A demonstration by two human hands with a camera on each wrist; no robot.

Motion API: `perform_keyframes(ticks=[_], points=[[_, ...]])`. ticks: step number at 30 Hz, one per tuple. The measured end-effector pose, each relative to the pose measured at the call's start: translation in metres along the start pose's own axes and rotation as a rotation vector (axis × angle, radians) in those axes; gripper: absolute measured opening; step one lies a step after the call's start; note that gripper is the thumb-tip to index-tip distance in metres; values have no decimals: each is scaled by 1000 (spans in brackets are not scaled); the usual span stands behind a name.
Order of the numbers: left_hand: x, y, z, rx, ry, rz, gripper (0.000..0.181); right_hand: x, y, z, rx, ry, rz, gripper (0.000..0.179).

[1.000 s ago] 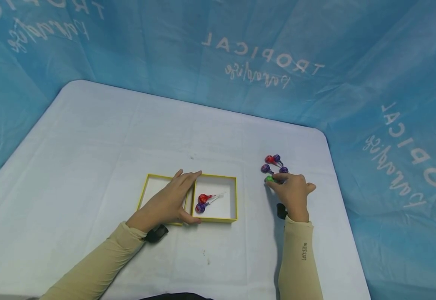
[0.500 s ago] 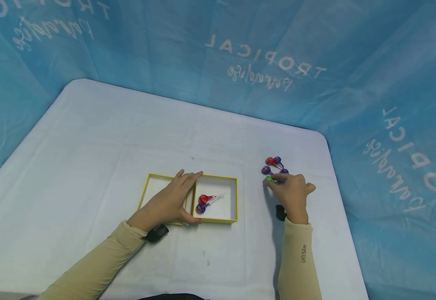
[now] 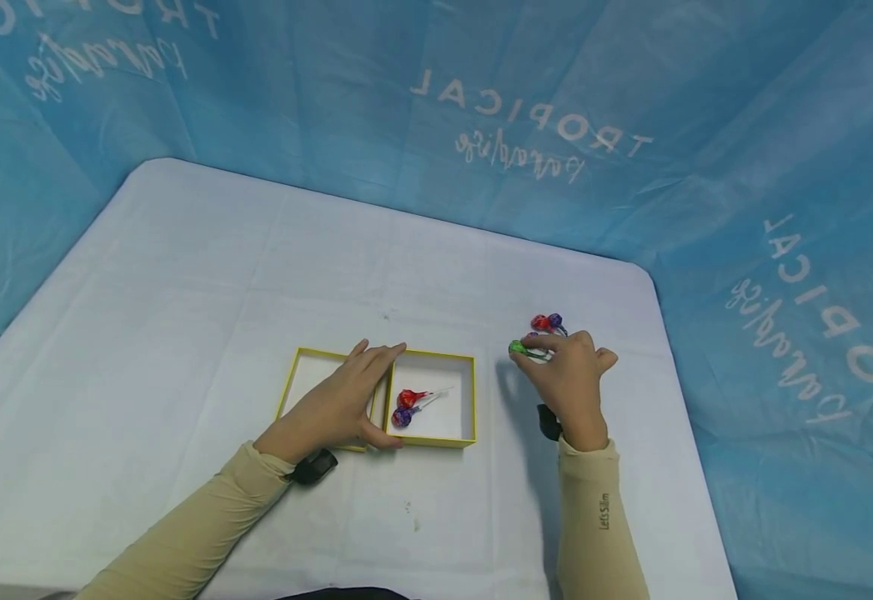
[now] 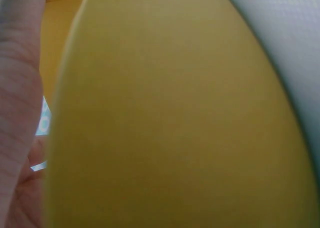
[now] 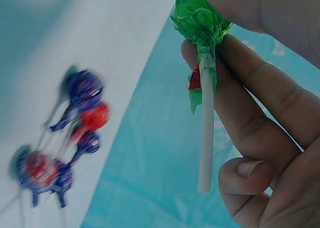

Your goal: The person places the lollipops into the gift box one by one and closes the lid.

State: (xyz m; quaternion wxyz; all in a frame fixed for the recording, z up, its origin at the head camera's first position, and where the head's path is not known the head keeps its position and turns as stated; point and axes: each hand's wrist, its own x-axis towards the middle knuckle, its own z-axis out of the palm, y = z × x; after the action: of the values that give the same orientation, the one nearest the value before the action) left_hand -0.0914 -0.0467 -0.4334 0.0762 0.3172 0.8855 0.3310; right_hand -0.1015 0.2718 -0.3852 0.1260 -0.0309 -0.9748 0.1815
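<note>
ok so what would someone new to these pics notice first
Probably the bright green lollipop, pinched in the right hand over the white table. Next, the yellow-edged box with a red lollipop and a purple lollipop inside, the left hand at one side. Behind the table, a blue sheet carries white lettering that reads backwards.

We saw a yellow box (image 4: 175, 113) take up most of the view, its plain side so near that it blurred. Along the left edge we had part of the left hand (image 4: 19, 83), creased and upright, with more of it lower down. Between hand and box we noticed a darker yellow strip (image 4: 54, 43) and, below that, a small light-blue patch (image 4: 44, 120) with a white mark. Past the box's dark, curved right edge we found a whitish surface (image 4: 282, 30).
</note>
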Motion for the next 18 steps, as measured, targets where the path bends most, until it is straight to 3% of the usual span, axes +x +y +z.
perform_keyframes(ticks=[18], points=[[0,-2,1,15,7,23,128,-5,-37,0,-6,42,-279,23]])
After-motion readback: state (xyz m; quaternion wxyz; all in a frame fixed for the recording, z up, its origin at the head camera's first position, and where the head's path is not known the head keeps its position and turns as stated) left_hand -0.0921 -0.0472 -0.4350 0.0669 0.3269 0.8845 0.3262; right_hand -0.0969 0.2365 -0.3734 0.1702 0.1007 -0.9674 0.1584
